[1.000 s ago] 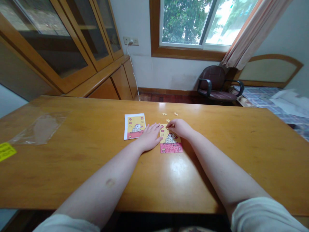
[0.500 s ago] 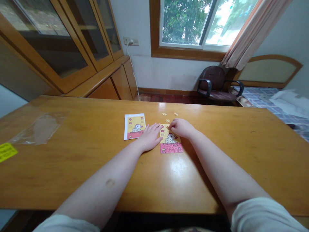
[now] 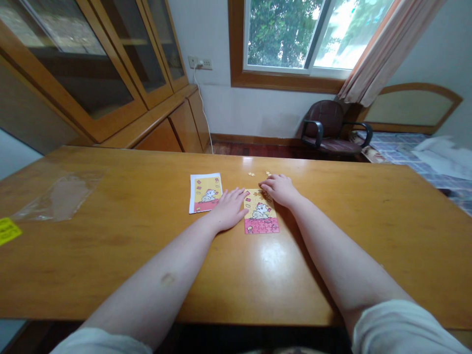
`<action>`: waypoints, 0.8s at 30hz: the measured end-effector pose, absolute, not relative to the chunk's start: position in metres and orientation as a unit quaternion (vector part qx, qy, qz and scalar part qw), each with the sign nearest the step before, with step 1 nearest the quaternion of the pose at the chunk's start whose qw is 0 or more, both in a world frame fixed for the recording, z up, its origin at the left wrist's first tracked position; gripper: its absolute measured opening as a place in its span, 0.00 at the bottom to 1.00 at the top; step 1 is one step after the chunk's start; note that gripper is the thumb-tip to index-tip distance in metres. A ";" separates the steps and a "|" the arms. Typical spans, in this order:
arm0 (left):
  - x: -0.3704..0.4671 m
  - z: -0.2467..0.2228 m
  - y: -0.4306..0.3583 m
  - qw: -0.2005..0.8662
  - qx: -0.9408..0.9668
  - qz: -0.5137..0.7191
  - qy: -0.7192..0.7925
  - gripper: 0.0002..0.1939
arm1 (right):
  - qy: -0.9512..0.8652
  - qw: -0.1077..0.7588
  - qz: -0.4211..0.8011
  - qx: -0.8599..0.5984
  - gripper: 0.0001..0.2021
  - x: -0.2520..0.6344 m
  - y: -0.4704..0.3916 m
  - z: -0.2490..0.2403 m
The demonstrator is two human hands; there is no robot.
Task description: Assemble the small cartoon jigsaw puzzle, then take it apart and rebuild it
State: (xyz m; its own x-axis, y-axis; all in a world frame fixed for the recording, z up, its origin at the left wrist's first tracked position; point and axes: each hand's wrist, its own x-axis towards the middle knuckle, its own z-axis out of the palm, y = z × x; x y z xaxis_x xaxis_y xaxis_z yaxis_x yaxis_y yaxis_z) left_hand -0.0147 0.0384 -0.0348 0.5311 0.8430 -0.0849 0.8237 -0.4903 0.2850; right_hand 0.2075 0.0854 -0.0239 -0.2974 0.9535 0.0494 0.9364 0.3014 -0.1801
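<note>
A nearly filled jigsaw puzzle (image 3: 261, 225) with a white cartoon animal on yellow and pink lies flat on the wooden table, gaps at its top edge showing the wood. My left hand (image 3: 229, 209) rests open and flat along its left edge, fingertips at the upper left corner. At the top right corner is my right hand (image 3: 279, 189), its fingers stretched left and apart, covering part of the puzzle; anything under its fingertips is hidden. Beyond the puzzle lie a loose puzzle piece (image 3: 251, 174) and another puzzle piece (image 3: 268, 173) near my right knuckles.
Left of the puzzle, a printed reference picture (image 3: 199, 189) sits partly under my left fingers. A clear plastic bag (image 3: 68, 196) and a yellow label (image 3: 9, 231) lie at the table's left. Past the far edge stand a chair (image 3: 328, 125) and a glass-doored cabinet (image 3: 155, 105).
My right hand has opened from a pinch and shifted slightly up and right. The loose piece just above the puzzle no longer shows. My left hand has stayed put.
</note>
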 end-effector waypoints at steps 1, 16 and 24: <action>-0.015 -0.035 0.039 0.146 0.863 0.033 0.483 0.31 | -0.796 0.079 0.058 -0.598 0.17 0.210 0.087 -0.024; -0.016 -0.037 0.039 0.148 0.864 0.036 0.481 0.31 | -0.732 0.099 0.081 -0.669 0.09 0.217 0.095 -0.031; -0.015 -0.036 0.038 0.149 0.862 0.036 0.483 0.31 | -0.717 0.133 0.127 -0.672 0.07 0.219 0.098 -0.037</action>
State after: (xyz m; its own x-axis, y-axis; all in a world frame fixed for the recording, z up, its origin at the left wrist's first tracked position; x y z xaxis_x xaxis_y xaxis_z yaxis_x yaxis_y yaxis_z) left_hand -0.0155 0.0383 -0.0356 0.5306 0.8437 -0.0817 0.8220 -0.4887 0.2924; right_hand 0.2194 0.0982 -0.0367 -0.0619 0.9979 0.0204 0.9300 0.0651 -0.3617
